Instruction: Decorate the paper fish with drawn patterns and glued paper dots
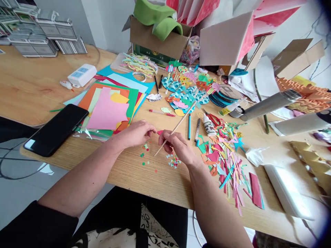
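The left hand [136, 134] is nearly closed, its thumb and forefinger pinched at a small pink paper scrap [160, 132] that sits between the two hands, just above the desk [33, 79]. The right hand [176, 146] curls around a thin wooden stick [178, 125], which runs from its short tip below the fingers up toward the cut-outs. Both hands work close together with the forearms low over the desk edge, a steady position for fine paperwork. The close pinch leaves little of the scrap free to bend, though the exact contact point is partly hidden by the fingers.

Small paper dots [146, 155] lie just below the hands, and paper strips [222, 162] are heaped to the right. Behind them, a cardboard box [160, 38] holds curved green foam pieces [160, 20]. A clear plastic bag [190, 50] beside it is packed with colourful bits, too small to tell apart. A clear plastic sleeve [90, 134] lies under a stack of coloured paper [108, 110]. Another cardboard box [297, 58] stands at the far right, its contents out of sight.
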Tool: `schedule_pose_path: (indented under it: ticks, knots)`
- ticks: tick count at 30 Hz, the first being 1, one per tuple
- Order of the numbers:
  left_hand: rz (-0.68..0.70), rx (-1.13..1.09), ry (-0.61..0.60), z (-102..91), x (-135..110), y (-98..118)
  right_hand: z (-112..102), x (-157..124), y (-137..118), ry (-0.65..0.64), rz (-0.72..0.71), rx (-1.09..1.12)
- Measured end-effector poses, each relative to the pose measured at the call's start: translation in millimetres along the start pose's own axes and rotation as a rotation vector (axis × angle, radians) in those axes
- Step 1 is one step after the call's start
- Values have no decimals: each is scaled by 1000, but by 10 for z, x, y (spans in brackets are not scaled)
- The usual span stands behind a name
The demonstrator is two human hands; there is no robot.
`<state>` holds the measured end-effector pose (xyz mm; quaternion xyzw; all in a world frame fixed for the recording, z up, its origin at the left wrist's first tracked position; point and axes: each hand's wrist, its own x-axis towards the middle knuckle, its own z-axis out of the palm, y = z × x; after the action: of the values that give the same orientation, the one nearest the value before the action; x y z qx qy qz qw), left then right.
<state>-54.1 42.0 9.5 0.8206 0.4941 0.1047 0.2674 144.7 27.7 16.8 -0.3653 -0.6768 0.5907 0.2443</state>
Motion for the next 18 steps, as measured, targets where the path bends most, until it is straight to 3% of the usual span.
schedule_pose_path:
  ticks: [10,18]
  knots:
    - [-38,12,51,11,51,-13,232,-93,-57,-221,-261,-228]
    - [-38,14,85,8,34,6,281,-82,-96,-275,-243,-386]
